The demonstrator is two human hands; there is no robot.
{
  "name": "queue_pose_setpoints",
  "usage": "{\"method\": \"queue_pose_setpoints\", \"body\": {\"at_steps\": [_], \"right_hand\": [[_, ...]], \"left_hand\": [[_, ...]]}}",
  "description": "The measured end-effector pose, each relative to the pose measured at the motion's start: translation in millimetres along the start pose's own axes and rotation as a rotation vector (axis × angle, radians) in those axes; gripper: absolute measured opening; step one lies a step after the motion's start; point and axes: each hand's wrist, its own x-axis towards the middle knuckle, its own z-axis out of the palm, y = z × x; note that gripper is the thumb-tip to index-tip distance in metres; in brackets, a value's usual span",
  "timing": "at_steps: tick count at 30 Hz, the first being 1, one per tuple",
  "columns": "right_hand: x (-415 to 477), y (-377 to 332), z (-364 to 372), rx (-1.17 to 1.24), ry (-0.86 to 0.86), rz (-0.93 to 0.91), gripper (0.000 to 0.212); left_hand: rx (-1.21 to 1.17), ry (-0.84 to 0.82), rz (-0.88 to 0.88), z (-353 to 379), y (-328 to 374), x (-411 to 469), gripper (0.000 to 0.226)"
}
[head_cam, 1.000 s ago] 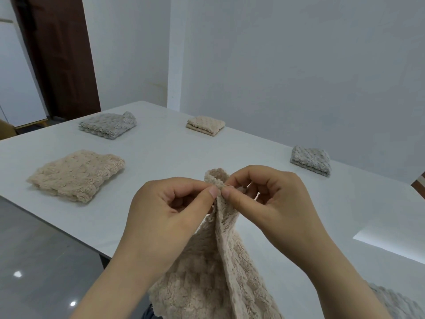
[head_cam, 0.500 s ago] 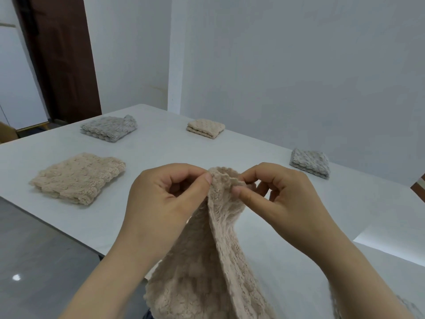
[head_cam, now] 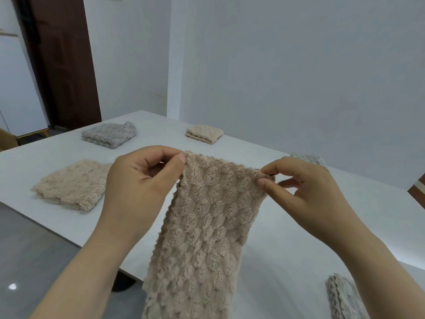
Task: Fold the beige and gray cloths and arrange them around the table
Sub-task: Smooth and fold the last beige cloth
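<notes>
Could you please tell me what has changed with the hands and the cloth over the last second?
The left hand and right hand drew apart, spreading the beige cloth wide along its top edge; both still pinch it. The folded cloths on the table stayed put.

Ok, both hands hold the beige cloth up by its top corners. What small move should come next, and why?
Probably lower the hanging cloth onto the table and lay it flat for folding. The left hand and right hand pinch its top corners, and it hangs spread open, unfolded, unlike the folded cloth on the left.
</notes>
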Motion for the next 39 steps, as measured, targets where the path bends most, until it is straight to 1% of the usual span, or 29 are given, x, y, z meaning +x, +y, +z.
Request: {"method": "queue_pose_setpoints", "body": {"at_steps": [3,9,16,19,23,26,27,31,35,37,39], "right_hand": [[0,-4,-1,0.096,0.017,0.027,0.009],[-1,-12,-3,0.382,0.053,0.178,0.018],[-3,-14,-5,0.466,0.074,0.282,0.026],[-5,-14,-7,0.421,0.06,0.302,0.023],[-7,-14,-11,0.345,-0.008,0.323,0.016],[-10,-19,-10,0.153,0.007,0.235,0.023],[-11,-23,-7,0.128,0.003,0.2,0.025],[-8,-36,8,0.148,-0.075,0.111,0.026],[-6,-35,14,0.153,-0.09,0.079,0.032],[-4,-34,14,0.177,-0.126,0.084,0.026],[-4,-34,15,0.201,-0.143,0.083,0.015]], "left_hand": [[0.029,0.018,0.007,-2,-3,2,0.011],[0.107,0.021,0.059,-1,-7,0,0.017],[0.161,0.013,0.096,2,-9,0,0.018],[0.176,0.002,0.109,4,-11,-1,0.018],[0.183,-0.034,0.115,7,-12,-5,0.019],[0.171,-0.08,0.115,13,-6,-11,0.018],[0.168,-0.098,0.115,15,-4,-13,0.018],[0.199,-0.165,0.151,24,4,-19,0.015],[0.217,-0.187,0.189,26,9,-22,0.014],[0.219,-0.187,0.194,26,9,-24,0.014],[0.226,-0.185,0.202,25,10,-25,0.013]]}}
